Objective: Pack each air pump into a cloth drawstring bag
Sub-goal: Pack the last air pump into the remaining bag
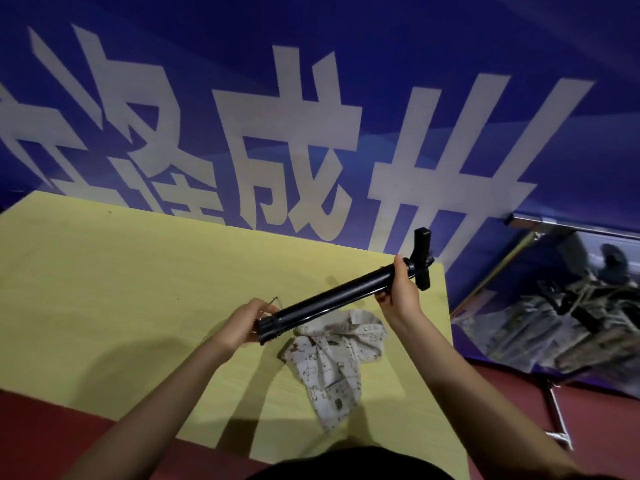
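Light's fairly dim w/ a cool purple cast, strongest on the blue banner (346, 98) behind my table (104, 271). Source looks above and behind me: shadows of my forearms fall dark on the table's near part, edges soft. My black pump (332, 296) shows a thin glare streak along its barrel. Whole pic is a bit soft, fine detail smeared; print on the cloth bag (339, 358) on the table barely reads. Wide-angle bend: the table's far edge tilts, banner's letters stretch toward the corners. Pile (571, 306) right of the table is murky, blurred.
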The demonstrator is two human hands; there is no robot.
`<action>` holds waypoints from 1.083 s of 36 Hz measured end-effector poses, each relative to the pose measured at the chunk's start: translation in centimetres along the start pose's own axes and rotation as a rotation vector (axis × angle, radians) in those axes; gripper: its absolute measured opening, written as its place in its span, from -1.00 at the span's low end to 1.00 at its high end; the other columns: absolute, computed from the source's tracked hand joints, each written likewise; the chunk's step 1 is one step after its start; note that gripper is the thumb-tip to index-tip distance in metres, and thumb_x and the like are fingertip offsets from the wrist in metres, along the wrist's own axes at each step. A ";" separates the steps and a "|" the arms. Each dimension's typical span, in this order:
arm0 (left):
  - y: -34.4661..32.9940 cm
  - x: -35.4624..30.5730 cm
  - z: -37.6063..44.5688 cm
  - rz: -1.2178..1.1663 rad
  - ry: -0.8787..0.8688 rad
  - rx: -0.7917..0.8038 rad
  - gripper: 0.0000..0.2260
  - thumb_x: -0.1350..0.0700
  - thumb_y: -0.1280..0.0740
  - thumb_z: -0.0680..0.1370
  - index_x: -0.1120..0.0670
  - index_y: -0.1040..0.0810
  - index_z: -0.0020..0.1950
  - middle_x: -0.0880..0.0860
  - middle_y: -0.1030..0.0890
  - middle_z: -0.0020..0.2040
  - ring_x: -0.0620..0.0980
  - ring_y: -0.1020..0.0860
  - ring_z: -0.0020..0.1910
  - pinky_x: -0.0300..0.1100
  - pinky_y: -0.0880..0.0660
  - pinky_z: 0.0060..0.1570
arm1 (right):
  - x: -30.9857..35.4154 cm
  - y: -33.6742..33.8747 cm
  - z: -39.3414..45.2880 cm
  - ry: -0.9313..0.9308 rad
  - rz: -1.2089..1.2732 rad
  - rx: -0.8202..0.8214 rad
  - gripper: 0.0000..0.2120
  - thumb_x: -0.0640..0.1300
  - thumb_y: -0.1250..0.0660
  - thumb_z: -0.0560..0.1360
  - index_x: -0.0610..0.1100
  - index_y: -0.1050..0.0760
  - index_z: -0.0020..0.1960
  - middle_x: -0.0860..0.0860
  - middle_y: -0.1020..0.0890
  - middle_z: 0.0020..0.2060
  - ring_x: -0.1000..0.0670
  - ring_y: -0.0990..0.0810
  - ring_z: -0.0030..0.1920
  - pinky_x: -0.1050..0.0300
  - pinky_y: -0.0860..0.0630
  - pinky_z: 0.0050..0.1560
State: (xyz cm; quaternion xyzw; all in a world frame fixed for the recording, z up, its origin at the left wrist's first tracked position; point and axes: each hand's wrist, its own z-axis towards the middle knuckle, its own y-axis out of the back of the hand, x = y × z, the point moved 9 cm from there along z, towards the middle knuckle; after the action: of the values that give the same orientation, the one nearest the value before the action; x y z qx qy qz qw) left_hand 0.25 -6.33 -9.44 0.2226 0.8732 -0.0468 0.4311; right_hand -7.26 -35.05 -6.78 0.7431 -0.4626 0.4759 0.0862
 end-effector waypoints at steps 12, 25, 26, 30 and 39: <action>-5.8 -3.1 -3.3 0.427 -0.240 0.197 -0.61 -0.11 -0.04 0.67 0.10 -0.53 -0.08 0.13 -0.65 -0.26 0.06 -0.59 -0.40 -0.15 -0.52 -0.34 | -1.4 -2.2 -1.3 0.020 0.003 0.243 -0.74 0.01 -0.30 0.57 -0.20 -0.40 0.00 -0.05 -0.46 -0.25 -0.02 -0.47 -0.21 0.07 -0.41 -0.11; -7.7 -5.3 -3.1 0.298 -0.418 0.092 -0.75 0.01 -0.13 0.66 0.02 -0.42 -0.18 0.10 -0.53 -0.31 0.20 -0.63 -0.39 -0.03 -0.47 -0.36 | -3.4 -4.4 -6.0 0.015 -0.449 0.643 -0.71 -0.15 -0.30 0.57 -0.36 -0.52 0.15 -0.26 -0.66 0.05 -0.22 -0.64 0.09 -0.14 -0.55 0.16; -8.0 -5.4 -3.0 0.315 -0.442 0.094 -0.75 0.02 -0.13 0.66 0.00 -0.43 -0.19 0.10 -0.54 -0.30 0.16 -0.64 -0.39 -0.06 -0.45 -0.36 | -3.3 -4.2 -6.1 0.002 -0.423 0.652 -0.71 -0.17 -0.29 0.58 -0.38 -0.52 0.15 -0.28 -0.65 0.06 -0.23 -0.63 0.10 -0.13 -0.55 0.16; -9.0 -6.1 -2.2 0.384 -0.541 0.061 -0.77 0.08 -0.18 0.64 -0.03 -0.47 -0.21 -0.06 -0.52 -0.33 -0.11 -0.51 -0.34 -0.17 -0.35 -0.30 | -2.6 -3.3 -5.8 -0.014 -0.337 0.627 -0.72 -0.19 -0.29 0.57 -0.41 -0.52 0.13 -0.30 -0.64 0.05 -0.23 -0.64 0.08 -0.07 -0.60 0.11; -8.0 -4.9 2.7 0.344 -0.426 -0.070 -0.85 0.13 -0.21 0.62 -0.04 -0.54 -0.08 -0.04 -0.59 -0.11 -0.02 -0.57 -0.09 -0.05 -0.51 -0.06 | 0.0 0.7 -1.1 0.125 -0.431 0.298 -0.86 -0.23 -0.37 0.50 -0.26 -0.53 0.03 -0.25 -0.67 -0.03 -0.19 -0.68 -0.03 -0.06 -0.61 0.06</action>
State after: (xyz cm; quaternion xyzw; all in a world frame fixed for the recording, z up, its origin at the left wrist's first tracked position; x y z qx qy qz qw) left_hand 1.39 -15.94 -8.23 0.3379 0.7131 0.0116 0.6142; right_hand -8.49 -34.85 -6.37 0.7979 -0.2124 0.5545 0.1035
